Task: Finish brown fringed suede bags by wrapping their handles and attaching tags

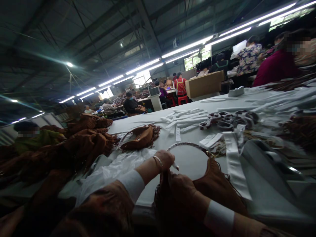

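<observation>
A brown handbag (217,187) with thin fringe cords hangs over the table's near edge. Its curved handle (190,144) is wrapped in pale material and arches up from the bag's right corner. My left hand (166,160) is closed around the left end of that handle, where a small metal-looking tip pokes out beside the fingers. Just below it, my right hand (181,185) is closed on the upper left edge of the bag, with fingertips partly hidden. Another brown fringed bag (140,137) lies on the table beyond my left hand.
White paper strips (190,118) and rolled wrapped straps (224,120) lie across the white table (138,121). Clear plastic (116,168) is beside my left arm. A grey dispenser-like object (266,168) stands right. Brown bags (81,141) are heaped left; co-workers sit around.
</observation>
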Available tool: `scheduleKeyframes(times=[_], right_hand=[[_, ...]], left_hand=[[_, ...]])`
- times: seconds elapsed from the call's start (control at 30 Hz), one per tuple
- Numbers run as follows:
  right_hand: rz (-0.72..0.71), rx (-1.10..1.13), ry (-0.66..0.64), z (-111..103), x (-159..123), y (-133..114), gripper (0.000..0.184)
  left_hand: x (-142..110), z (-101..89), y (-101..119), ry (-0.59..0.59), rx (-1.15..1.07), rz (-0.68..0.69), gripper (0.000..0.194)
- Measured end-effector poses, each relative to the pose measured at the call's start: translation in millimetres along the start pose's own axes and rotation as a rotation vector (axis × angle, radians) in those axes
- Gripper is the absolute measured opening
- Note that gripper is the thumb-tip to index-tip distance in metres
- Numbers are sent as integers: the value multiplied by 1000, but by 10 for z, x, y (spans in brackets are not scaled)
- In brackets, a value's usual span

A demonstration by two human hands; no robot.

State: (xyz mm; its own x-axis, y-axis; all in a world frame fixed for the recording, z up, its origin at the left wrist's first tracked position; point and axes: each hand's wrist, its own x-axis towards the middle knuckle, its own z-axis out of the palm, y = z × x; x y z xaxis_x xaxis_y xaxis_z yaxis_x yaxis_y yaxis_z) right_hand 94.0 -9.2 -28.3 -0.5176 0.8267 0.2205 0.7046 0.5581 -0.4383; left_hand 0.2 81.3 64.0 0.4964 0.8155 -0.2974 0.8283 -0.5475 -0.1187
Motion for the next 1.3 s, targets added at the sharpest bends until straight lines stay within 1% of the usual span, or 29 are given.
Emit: scheduleKeyframes(times=[0.1,0.2,0.27,0.3,0.37,0.4,0.47,0.53,0.57,0.63,0.7,0.77,0.83,0.9,0.97,1.0,1.07,1.1,1.17,1.2,1.23,1.3], right_hand=[[37,-141,8,-44,-74,0,31],[24,-153,33,-114,-182,14,28],[6,-149,20,-137,-252,43,21],[0,-146,15,-132,-282,64,22],[-13,-127,26,-85,-323,110,26],[-16,-114,45,-44,-332,133,26],[-13,-91,83,55,-322,168,21],[-2,-83,96,142,-291,183,16],[4,-86,90,169,-274,184,15],[30,-108,76,171,-246,188,13],[52,-133,65,103,-231,224,13],[69,-137,62,-26,-231,335,13],[111,-121,78,-209,-239,560,14],[209,-139,106,-437,-242,918,17],[348,-209,106,-687,-222,1389,25],[433,-256,79,-805,-201,1648,26],[542,-320,52,-993,-144,2155,22],[584,-344,37,-1049,-109,2378,21],[632,-370,-2,-1075,-30,2724,19],[645,-376,-30,-1049,15,2839,18],[652,-376,-57,-1002,63,2917,18],[658,-365,-97,-877,162,2987,21]], left_hand=[[36,-50,-168,24,-97,-33,8],[-74,-14,-324,84,-251,-64,7],[-201,42,-417,154,-401,-79,14],[-267,80,-459,196,-492,-90,19],[-376,193,-513,284,-694,-129,36],[-409,272,-516,322,-800,-160,46],[-415,475,-461,367,-991,-239,62],[-353,708,-340,371,-1125,-312,71],[-307,820,-270,368,-1164,-343,70],[-211,1009,-156,384,-1188,-421,56],[-121,1139,-112,418,-1142,-524,37],[-38,1226,-137,441,-1050,-615,24],[33,1293,-189,437,-968,-657,19],[80,1358,-232,415,-901,-654,19],[98,1422,-259,395,-845,-632,20],[99,1453,-270,390,-827,-620,22],[93,1506,-294,389,-818,-602,26],[90,1527,-307,393,-830,-600,28],[89,1559,-335,397,-854,-602,30],[91,1571,-348,404,-868,-600,30],[94,1581,-358,418,-881,-589,30],[102,1595,-374,456,-892,-554,26]])
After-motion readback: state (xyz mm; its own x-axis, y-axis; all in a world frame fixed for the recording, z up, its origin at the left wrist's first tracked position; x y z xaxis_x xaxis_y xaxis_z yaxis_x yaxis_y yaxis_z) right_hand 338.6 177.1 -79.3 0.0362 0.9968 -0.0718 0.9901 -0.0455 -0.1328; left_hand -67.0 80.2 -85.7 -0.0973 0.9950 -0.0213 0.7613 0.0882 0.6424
